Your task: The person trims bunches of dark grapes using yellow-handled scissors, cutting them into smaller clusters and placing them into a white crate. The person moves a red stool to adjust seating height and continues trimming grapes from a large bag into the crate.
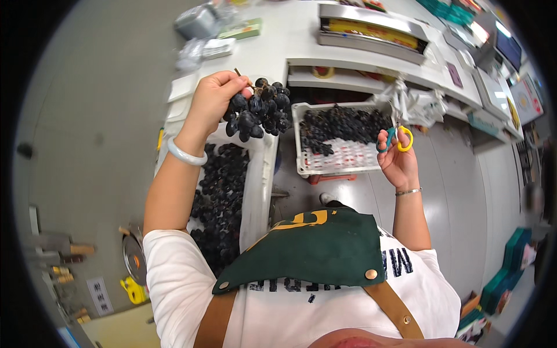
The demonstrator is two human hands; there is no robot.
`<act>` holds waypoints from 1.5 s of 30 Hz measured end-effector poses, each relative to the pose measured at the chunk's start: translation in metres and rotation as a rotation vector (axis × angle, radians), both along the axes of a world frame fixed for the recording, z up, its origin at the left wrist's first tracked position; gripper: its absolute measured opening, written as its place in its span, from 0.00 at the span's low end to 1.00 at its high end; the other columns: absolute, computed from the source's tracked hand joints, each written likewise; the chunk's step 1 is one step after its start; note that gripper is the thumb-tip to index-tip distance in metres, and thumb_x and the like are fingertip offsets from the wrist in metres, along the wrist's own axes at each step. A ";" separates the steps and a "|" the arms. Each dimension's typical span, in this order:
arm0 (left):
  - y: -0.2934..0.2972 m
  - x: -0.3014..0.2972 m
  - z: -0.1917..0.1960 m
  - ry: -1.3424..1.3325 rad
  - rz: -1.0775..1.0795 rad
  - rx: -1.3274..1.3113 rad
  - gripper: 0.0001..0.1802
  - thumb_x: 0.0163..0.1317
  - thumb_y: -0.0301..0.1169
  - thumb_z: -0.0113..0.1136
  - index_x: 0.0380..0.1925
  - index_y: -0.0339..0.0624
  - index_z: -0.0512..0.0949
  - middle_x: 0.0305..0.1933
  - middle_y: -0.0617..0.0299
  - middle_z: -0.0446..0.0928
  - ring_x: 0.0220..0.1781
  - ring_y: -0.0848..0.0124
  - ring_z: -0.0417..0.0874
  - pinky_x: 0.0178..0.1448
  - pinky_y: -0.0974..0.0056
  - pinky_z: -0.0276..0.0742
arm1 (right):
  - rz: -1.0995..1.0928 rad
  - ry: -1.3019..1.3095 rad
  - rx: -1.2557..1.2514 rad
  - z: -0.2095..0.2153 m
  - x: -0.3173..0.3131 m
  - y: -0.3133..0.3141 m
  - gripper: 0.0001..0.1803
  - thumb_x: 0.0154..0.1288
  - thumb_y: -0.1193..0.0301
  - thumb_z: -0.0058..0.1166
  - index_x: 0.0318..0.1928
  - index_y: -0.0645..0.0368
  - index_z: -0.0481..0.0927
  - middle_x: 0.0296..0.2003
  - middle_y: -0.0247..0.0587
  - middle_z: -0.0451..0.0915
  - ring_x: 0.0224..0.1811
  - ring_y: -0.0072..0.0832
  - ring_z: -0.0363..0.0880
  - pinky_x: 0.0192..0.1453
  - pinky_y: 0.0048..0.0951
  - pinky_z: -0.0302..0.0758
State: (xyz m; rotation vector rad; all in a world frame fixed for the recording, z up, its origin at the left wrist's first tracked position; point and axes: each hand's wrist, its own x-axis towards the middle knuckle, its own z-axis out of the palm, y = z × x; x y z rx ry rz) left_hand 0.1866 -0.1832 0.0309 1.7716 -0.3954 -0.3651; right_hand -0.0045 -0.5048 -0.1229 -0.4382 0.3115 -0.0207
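A bunch of dark grapes (255, 110) hangs from my left hand (216, 95), which pinches it by the stem at the top. My right hand (399, 159) holds scissors (405, 138) with one yellow and one teal handle loop, the blades pointing away from me. Below my left arm, loose dark grapes (220, 197) fill a long white container. Ahead, between my hands, a white perforated crate (300, 156) holds more bunches of dark grapes (342, 124), piled toward its far side; its lattice bottom shows at the near side.
A white counter (278, 35) runs along the back, carrying a wrap dispenser (371, 32) with a metal housing. White plastic bags (415, 104) hang right of the crate. Knives (58, 255) are at the far left, near a yellow-handled tool (133, 290). Orange legs show under the crate.
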 end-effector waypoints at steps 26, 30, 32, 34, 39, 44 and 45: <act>-0.242 0.038 -0.363 0.767 -0.158 0.132 0.06 0.62 0.32 0.53 0.33 0.43 0.75 0.31 0.63 0.79 0.36 0.75 0.75 0.47 0.68 0.68 | -0.085 0.496 -0.107 -0.116 0.000 -0.120 0.15 0.65 0.59 0.46 0.41 0.57 0.71 0.32 0.37 0.79 0.28 0.19 0.77 0.29 0.18 0.74; -0.257 0.032 -0.421 1.050 0.019 0.134 0.05 0.62 0.34 0.53 0.31 0.47 0.75 0.30 0.67 0.78 0.37 0.76 0.74 0.49 0.68 0.64 | -0.121 0.618 -0.103 -0.134 -0.025 -0.129 0.16 0.65 0.58 0.47 0.42 0.58 0.70 0.32 0.37 0.79 0.28 0.19 0.77 0.28 0.18 0.74; -0.260 0.032 -0.444 1.123 0.138 0.224 0.05 0.62 0.35 0.53 0.31 0.49 0.75 0.28 0.69 0.78 0.37 0.76 0.74 0.51 0.65 0.62 | -0.130 0.687 -0.088 -0.144 -0.031 -0.130 0.16 0.65 0.58 0.47 0.42 0.58 0.70 0.32 0.37 0.79 0.28 0.20 0.77 0.28 0.19 0.74; -0.249 0.035 -0.494 1.129 0.267 0.251 0.09 0.61 0.36 0.55 0.39 0.48 0.74 0.49 0.63 0.74 0.57 0.69 0.65 0.63 0.54 0.53 | -0.124 0.729 -0.102 -0.143 -0.032 -0.132 0.16 0.65 0.58 0.47 0.42 0.58 0.70 0.32 0.38 0.79 0.28 0.21 0.76 0.28 0.19 0.74; -0.231 0.051 -0.507 1.171 0.656 0.184 0.18 0.60 0.36 0.57 0.50 0.47 0.71 0.67 0.61 0.56 0.71 0.62 0.48 0.69 0.50 0.41 | -0.113 0.803 -0.137 -0.153 -0.028 -0.132 0.17 0.65 0.57 0.46 0.42 0.57 0.71 0.32 0.36 0.78 0.28 0.20 0.75 0.28 0.19 0.72; -0.215 0.051 -0.500 1.123 0.649 0.169 0.22 0.59 0.29 0.57 0.55 0.47 0.69 0.65 0.58 0.61 0.68 0.63 0.57 0.69 0.54 0.47 | -0.033 0.786 -0.134 -0.160 -0.013 -0.129 0.16 0.64 0.57 0.47 0.42 0.57 0.71 0.32 0.36 0.79 0.28 0.20 0.76 0.29 0.19 0.72; -0.212 0.049 -0.496 1.117 0.668 0.137 0.24 0.59 0.26 0.55 0.58 0.49 0.67 0.65 0.59 0.61 0.68 0.63 0.56 0.69 0.55 0.45 | -0.011 0.765 -0.135 -0.160 -0.007 -0.128 0.16 0.64 0.57 0.47 0.42 0.57 0.70 0.32 0.37 0.79 0.29 0.20 0.76 0.29 0.19 0.73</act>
